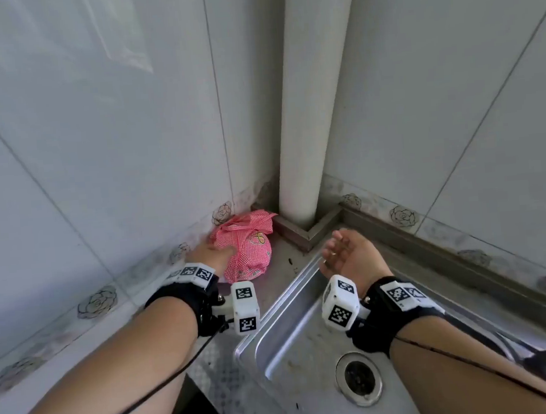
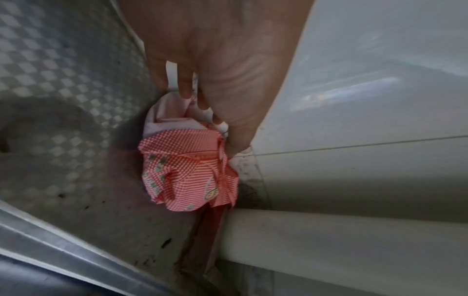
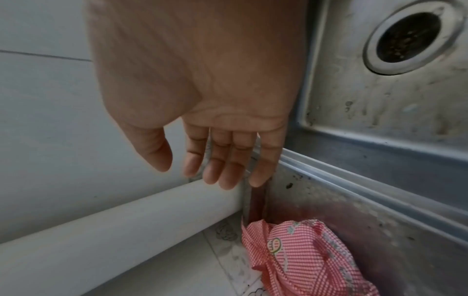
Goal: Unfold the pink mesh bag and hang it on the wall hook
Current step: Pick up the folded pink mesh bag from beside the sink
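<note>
Reaching into the corner, left hand [image 1: 208, 252] touching the bunched pink bag [image 1: 247, 246] on the counter [image 1: 273, 291], fingers extended, grip not closed. Bag wedged between wall and white pipe [image 1: 310, 122]. Right hand [image 1: 349, 254] hovering over the sink [image 1: 302, 328], grip wide, holding nothing.

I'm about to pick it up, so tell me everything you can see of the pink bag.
The pink bag is a crumpled bundle of pink-and-white checked mesh with small printed motifs and a paler inner side showing. It lies on the steel counter in the corner, against the tiled wall, near the white pipe. The left hand touches its near side; whether it grips is unclear.
</note>
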Demonstrator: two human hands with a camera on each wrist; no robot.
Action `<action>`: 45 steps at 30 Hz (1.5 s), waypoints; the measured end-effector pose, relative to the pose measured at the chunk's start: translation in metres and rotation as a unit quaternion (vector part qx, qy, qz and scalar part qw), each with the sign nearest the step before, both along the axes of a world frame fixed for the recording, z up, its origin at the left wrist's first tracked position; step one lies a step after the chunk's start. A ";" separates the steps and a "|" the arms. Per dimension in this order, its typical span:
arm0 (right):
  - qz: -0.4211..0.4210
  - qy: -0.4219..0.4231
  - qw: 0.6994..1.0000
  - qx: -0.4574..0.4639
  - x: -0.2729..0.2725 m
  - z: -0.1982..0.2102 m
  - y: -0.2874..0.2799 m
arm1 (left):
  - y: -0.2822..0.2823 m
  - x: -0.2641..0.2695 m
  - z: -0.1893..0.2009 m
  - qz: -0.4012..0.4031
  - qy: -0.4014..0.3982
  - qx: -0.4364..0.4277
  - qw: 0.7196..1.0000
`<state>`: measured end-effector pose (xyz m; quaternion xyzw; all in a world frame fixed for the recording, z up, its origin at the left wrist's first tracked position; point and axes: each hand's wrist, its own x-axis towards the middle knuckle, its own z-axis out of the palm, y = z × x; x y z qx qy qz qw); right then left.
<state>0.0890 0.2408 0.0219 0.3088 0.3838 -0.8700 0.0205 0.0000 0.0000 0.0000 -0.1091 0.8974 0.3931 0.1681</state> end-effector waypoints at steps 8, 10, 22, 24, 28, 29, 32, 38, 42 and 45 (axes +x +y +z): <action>-0.033 -0.046 0.998 0.003 0.006 -0.044 0.006 | 0.018 -0.014 -0.048 0.021 -0.069 -0.112 0.991; -0.042 -0.057 0.997 -0.003 0.008 -0.051 0.006 | 0.023 -0.016 -0.057 0.038 -0.064 -0.058 0.996; -0.029 -0.083 0.996 0.010 0.018 -0.052 0.000 | 0.017 -0.001 -0.018 0.031 0.112 0.122 0.986; -0.008 -0.082 0.996 0.020 0.019 -0.041 -0.004 | 0.018 0.009 0.005 0.007 0.140 0.157 0.978; 0.031 -0.068 0.996 0.044 0.026 -0.013 -0.013 | 0.021 0.033 0.057 -0.048 0.154 0.219 0.962; 0.056 -0.066 0.994 0.060 0.028 -0.007 -0.015 | 0.021 0.036 0.064 -0.049 0.158 0.232 0.959; 0.108 -0.042 0.987 0.113 0.044 0.019 -0.019 | 0.017 0.051 0.085 -0.058 0.144 0.281 0.947; 0.161 0.067 0.983 0.056 0.077 0.077 -0.031 | 0.022 0.104 0.137 -0.105 0.121 0.288 0.944; 0.200 0.114 0.973 -0.019 0.096 0.108 -0.041 | 0.027 0.137 0.158 -0.149 0.131 0.247 0.948; 0.234 0.114 0.965 0.011 0.107 0.123 -0.050 | 0.034 0.157 0.172 -0.173 0.145 0.203 0.953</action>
